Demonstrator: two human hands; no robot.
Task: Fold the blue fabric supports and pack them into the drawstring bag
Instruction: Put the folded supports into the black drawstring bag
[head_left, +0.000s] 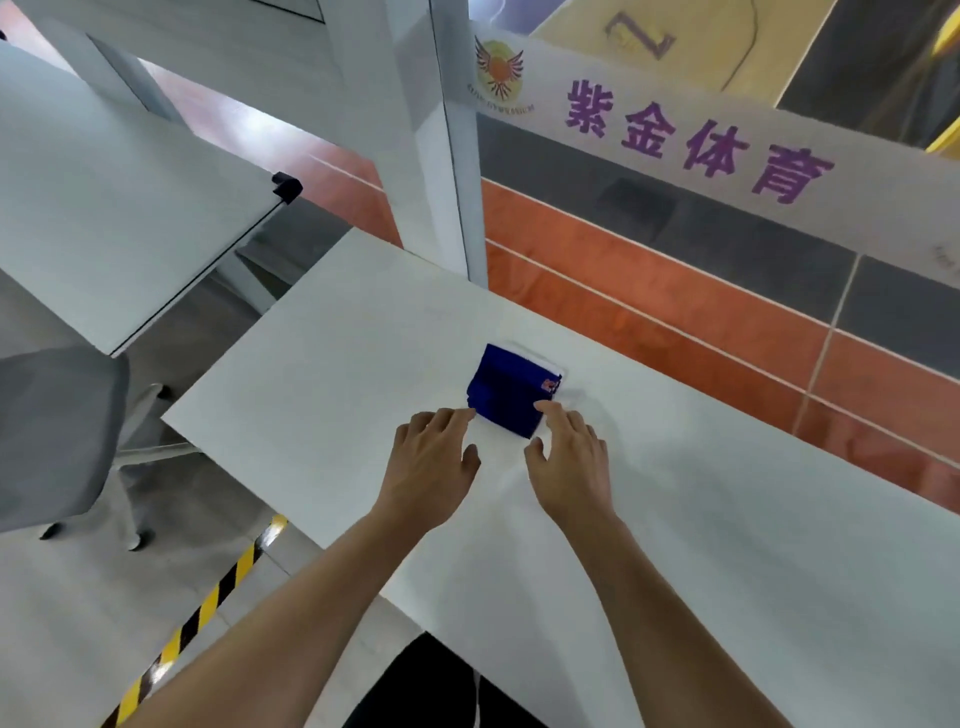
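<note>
Supports (511, 387) folded blue on the white surface (727, 519), our two hands at their near edge.

Going left to right: our left hand (431, 462) lies flat, fingers (457, 415) spread and released, tips touching the pale fabric just beside the stack's left corner; the stack sits mid-surface, a small red mark at its right end; our right hand (569, 457) is likewise loose, grasping nothing, forefinger on the stack's near right corner. The white cloth under and around the stack may be the bag, though we cannot tell. To do this well, we judge we should pinch both near corners evenly, keep the folds squared, and lift as one.
</note>
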